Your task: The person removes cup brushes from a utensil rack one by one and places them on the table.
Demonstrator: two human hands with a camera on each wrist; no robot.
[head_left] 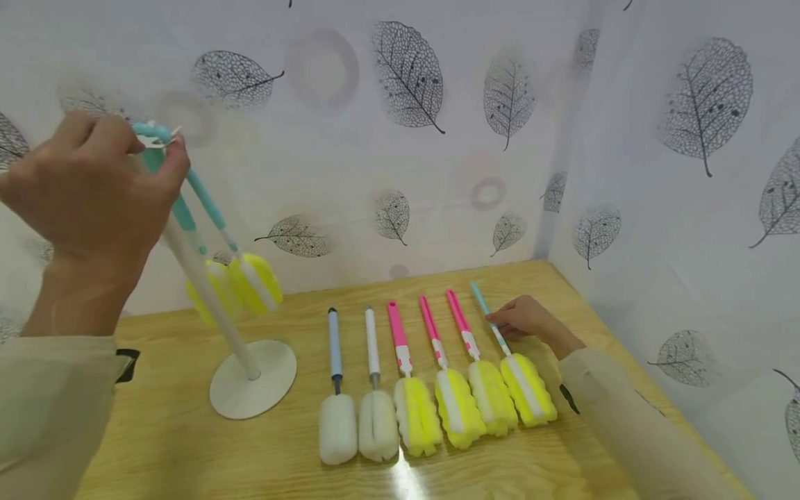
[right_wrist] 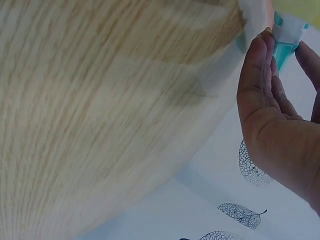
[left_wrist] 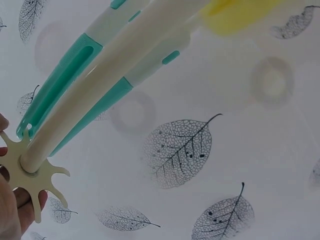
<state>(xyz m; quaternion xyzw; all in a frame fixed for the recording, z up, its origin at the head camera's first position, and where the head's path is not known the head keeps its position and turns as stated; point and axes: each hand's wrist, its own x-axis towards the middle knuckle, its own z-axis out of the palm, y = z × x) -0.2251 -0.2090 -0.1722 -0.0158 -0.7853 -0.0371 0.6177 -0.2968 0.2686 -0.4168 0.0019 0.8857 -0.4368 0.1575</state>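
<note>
At the upper left of the head view my left hand (head_left: 103, 177) grips the top of a white rack (head_left: 209, 292) with a round base. Its curved hooks (left_wrist: 37, 177) show beside the fingers in the left wrist view. Two teal-handled sponge brushes (head_left: 255, 278) hang from the rack, their yellow-and-white heads downward. At the right end of a row on the table, my right hand (head_left: 528, 323) pinches the handle of a teal-and-white sponge brush (head_left: 528, 390). The right wrist view shows thumb and fingers on either side of that teal handle (right_wrist: 286, 47).
Left of the held brush lie several brushes: pink-handled ones (head_left: 461, 406) with yellow-and-white heads, one white-handled (head_left: 372, 340) and one blue-handled (head_left: 335, 344) with white heads. The wooden table (head_left: 162, 403) meets a leaf-patterned curtain (head_left: 350, 160) behind and at right.
</note>
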